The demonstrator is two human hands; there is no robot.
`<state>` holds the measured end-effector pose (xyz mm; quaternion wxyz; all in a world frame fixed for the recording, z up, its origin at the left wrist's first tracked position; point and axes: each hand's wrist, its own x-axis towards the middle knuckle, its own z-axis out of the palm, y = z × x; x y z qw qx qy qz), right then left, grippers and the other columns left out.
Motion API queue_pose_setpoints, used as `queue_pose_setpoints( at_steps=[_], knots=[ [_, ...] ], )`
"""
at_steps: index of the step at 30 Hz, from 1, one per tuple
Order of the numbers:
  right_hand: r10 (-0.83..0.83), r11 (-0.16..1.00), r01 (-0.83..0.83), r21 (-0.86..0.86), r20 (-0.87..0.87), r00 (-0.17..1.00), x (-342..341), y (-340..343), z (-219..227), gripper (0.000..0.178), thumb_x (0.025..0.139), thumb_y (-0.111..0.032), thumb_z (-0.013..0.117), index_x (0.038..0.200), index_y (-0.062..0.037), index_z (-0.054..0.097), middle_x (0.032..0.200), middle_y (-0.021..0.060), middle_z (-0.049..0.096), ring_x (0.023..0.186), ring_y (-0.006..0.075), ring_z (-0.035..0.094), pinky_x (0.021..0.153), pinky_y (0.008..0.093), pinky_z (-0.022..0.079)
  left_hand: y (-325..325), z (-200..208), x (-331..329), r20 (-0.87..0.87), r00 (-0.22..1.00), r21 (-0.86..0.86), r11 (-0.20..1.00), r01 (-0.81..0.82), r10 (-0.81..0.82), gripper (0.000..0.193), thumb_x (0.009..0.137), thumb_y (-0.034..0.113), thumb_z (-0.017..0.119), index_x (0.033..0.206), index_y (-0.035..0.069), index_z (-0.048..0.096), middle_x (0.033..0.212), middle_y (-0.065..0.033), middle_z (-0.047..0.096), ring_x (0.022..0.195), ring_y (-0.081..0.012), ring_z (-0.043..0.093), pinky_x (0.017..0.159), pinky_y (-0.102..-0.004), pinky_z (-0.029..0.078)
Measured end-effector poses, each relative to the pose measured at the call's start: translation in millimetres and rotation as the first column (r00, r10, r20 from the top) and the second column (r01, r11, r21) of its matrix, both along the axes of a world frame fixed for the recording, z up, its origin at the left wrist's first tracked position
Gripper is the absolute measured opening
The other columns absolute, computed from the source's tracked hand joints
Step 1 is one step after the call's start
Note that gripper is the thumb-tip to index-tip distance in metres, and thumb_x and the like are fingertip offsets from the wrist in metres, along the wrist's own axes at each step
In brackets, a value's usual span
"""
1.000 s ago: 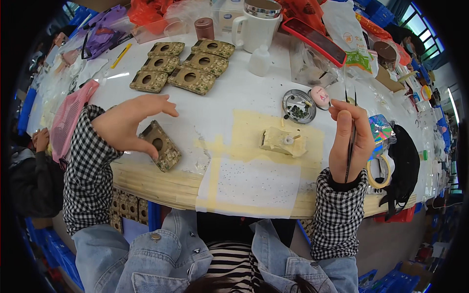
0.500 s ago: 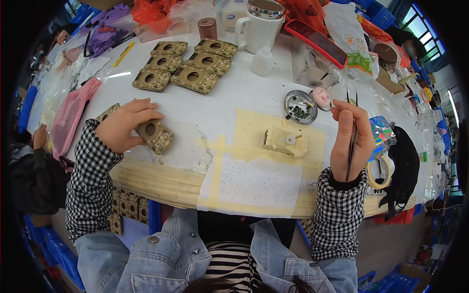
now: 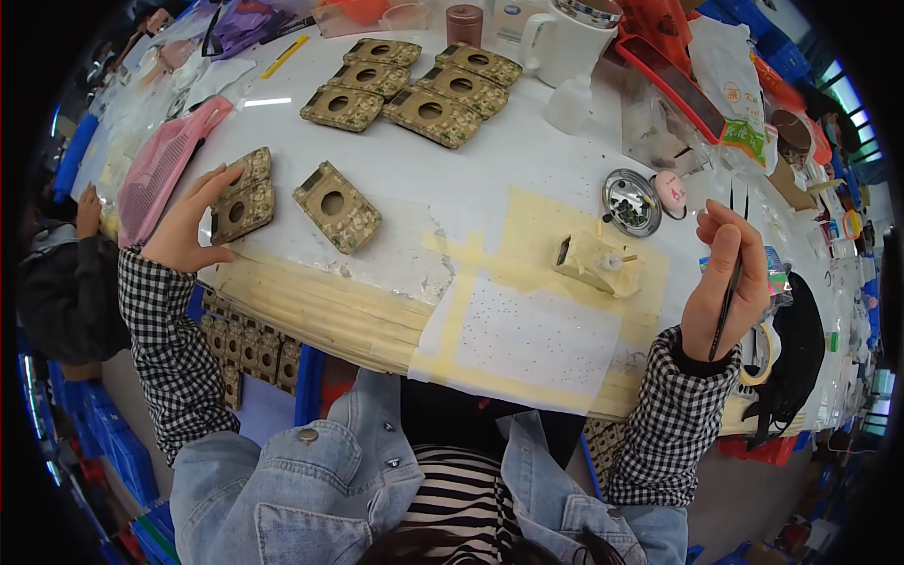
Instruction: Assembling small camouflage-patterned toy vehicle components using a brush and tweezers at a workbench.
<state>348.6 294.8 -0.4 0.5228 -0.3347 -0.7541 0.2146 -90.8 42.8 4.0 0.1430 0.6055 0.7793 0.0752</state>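
Note:
My left hand (image 3: 184, 231) is spread, thumb apart from the fingers, at the left edge of two camouflage toy tank bodies (image 3: 243, 215) lying end to end. Its fingertips reach the farther one; whether they press on it I cannot tell. Just to the right lies a single tank body (image 3: 336, 208) with a round hole in its top. My right hand (image 3: 725, 287) is closed around dark tweezers (image 3: 726, 306), their tips pointing up and away. Left of that hand, a block wrapped in yellowish tape (image 3: 595, 264) rests on the taped mat, a small white peg on top.
Several more tank bodies (image 3: 438, 108) lie grouped at the back. A round metal dish (image 3: 631, 202) holds small green pieces. A dotted white sheet (image 3: 527, 330) is taped at the front edge. A white mug (image 3: 570, 42), a red-cased phone (image 3: 670, 89) and a pink mesh pouch (image 3: 168, 174) stand or lie around.
My left hand has come off the tank body, which now lies alone, and has moved left to the other two. The view has shifted; my right hand still holds the tweezers.

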Motion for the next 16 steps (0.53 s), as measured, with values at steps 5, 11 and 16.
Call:
queue_pose_setpoints(
  at_steps=[5,11,16],
  knots=[
    [0.007,1.0,-0.007,-0.017,-0.008,1.0,-1,2,0,0.021,0.097,-0.013,0.051,0.101,0.0038,0.063,0.095,0.0108,0.066,0.088,0.0138,0.062,0.083,0.027,0.05,-2,-9,9,-0.01,1.0,0.147,0.989,0.005,-0.004,0.075,0.061,0.002,0.079,0.128,0.007,0.048,0.128,-0.0176,0.049,0.119,-0.0349,0.049,0.098,-0.0378,0.042],
    [-0.002,1.0,0.002,0.003,-0.006,1.0,1,2,-2,0.02,0.097,-0.013,0.051,0.102,0.0038,0.062,0.094,0.0109,0.065,0.087,0.014,0.062,0.08,0.0267,0.049,-10,-29,33,-0.16,0.974,0.302,0.947,-0.107,0.161,0.042,0.071,0.004,0.073,0.108,0.001,0.053,0.114,-0.0168,0.055,0.099,-0.0349,0.058,0.083,-0.0371,0.047],
    [0.019,1.0,-0.019,-0.002,-0.016,1.0,2,2,0,0.02,0.097,-0.013,0.052,0.102,0.0033,0.063,0.097,0.0109,0.065,0.088,0.0145,0.062,0.082,0.0267,0.048,-24,-52,29,-0.166,0.962,0.369,0.918,-0.144,0.218,0.031,0.078,0.008,0.07,0.105,0.003,0.056,0.126,-0.018,0.051,0.105,-0.0358,0.058,0.088,-0.0398,0.047]
  ],
)
